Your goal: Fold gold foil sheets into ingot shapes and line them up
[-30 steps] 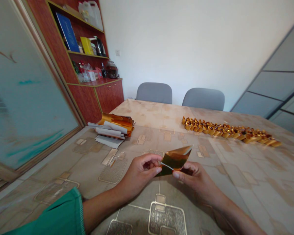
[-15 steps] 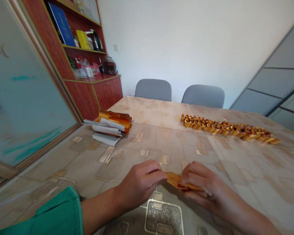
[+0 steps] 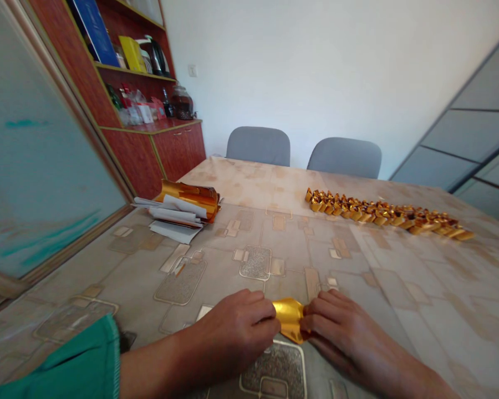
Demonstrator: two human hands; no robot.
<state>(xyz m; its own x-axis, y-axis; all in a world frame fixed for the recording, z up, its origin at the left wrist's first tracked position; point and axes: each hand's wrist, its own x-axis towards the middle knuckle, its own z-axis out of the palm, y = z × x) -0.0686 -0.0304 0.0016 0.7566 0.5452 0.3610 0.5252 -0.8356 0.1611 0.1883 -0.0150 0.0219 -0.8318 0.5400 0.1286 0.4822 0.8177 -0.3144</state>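
Between my two hands, low over the near part of the table, is a piece of shiny gold foil paper (image 3: 290, 318), curved and partly folded. My left hand (image 3: 245, 327) has its fingers closed on the paper's left end. The right end is gripped by my right hand (image 3: 341, 330), whose curled fingers cover part of it. Further back on the right, folded gold paper pieces (image 3: 382, 213) stand packed in a long row. On the left lies a curled stack of gold foil sheets (image 3: 191, 194) with white-backed sheets (image 3: 177, 221) beside it.
The patterned tablecloth (image 3: 216, 244) covers the table. Two grey chairs (image 3: 258, 145) (image 3: 344, 157) stand at its far side. A red wooden cabinet (image 3: 178, 147) with shelves stands at the back left, beside a frosted glass panel (image 3: 45, 144).
The gold paper has turned so its broad shiny face shows. Both hands have shifted slightly lower in view, and the right hand has rolled over with its knuckles up.
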